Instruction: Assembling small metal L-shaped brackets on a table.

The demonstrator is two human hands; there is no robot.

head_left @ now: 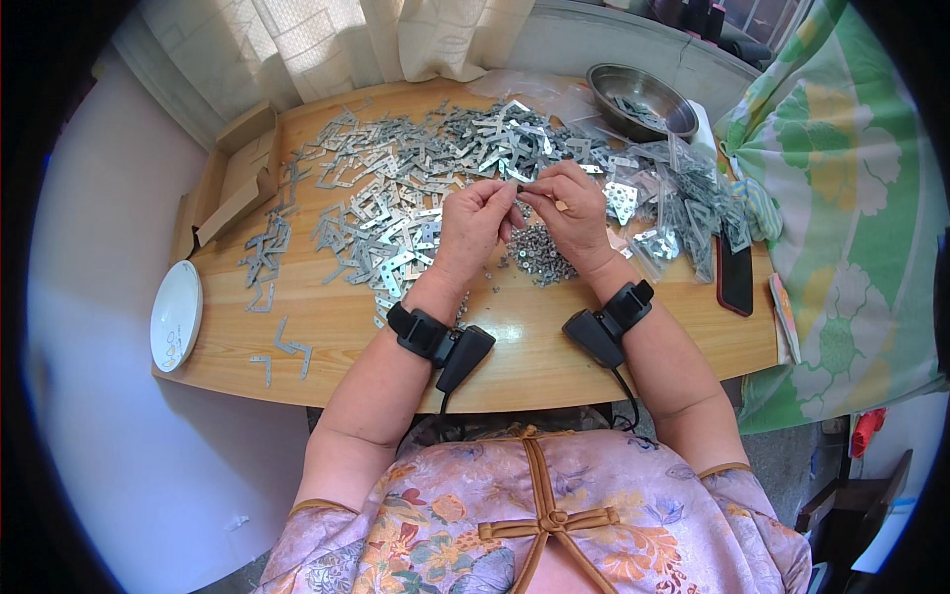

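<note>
A small piece [521,188] between the left hand [477,223] and right hand [574,213] is partly hidden, too tiny to identify; the frame crops a green floral cloth [841,188] and patterned top [426,525].

A wood-grain bench [505,371] stands beside a white wall [94,267] on the left, cream patterned curtains [346,45] behind it — light glowing through — and a green floral drape [846,188] along the right. Below, the floor [777,465] is grey.
</note>
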